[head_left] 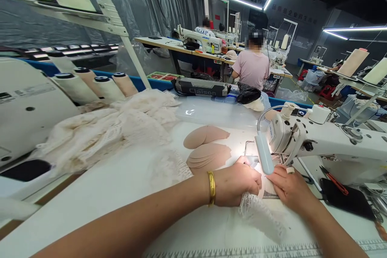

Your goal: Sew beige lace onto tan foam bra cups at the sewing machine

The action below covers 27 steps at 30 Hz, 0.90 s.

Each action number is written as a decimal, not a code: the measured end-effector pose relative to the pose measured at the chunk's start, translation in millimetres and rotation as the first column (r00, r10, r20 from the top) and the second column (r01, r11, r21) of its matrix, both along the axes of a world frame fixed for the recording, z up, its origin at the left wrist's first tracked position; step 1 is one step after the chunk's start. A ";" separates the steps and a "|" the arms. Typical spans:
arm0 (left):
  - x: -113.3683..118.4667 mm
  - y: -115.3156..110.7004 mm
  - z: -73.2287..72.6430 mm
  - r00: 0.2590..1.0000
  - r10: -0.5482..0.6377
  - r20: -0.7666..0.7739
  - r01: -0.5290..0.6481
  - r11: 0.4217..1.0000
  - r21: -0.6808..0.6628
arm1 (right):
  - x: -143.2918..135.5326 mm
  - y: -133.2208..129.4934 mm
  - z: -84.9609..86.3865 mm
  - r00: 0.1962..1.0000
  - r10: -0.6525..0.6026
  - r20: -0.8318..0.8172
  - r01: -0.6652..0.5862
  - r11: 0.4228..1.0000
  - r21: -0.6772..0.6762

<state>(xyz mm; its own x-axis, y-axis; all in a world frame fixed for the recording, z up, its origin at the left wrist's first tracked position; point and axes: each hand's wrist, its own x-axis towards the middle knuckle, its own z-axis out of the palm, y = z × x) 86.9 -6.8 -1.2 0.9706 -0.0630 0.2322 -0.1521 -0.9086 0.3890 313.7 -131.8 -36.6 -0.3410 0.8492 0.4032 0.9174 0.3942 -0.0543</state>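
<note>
Curled left fingers [256, 182] around openwork white lace [253, 204], near rounded beige pieces [208, 155]

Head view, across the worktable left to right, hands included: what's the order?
Heaped cream lace fabric → stacked tan pieces → left hand → right hand → flat black item.
</note>
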 end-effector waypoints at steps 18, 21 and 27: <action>6.4 12.9 0.2 0.996 0.082 0.025 -0.084 0.989 0.119 | -1.1 1.1 1.4 0.996 0.059 -0.059 -0.058 0.998 0.028; 6.8 14.1 -1.5 0.994 0.088 0.061 -0.098 0.980 0.172 | -4.9 -1.9 6.3 0.988 0.112 -0.102 -0.112 0.994 0.002; 5.7 14.7 -8.9 0.984 -0.015 0.178 -0.050 0.933 0.356 | -16.1 -10.8 20.4 0.953 0.269 -0.138 -0.279 0.958 -0.063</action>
<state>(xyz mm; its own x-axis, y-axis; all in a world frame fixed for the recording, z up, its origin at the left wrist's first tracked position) 92.7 7.9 -10.1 0.9184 -0.1572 0.3632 -0.1712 -0.9852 0.0063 297.6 -142.6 -16.2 -0.5156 0.7619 0.3920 0.7583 0.6187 -0.2051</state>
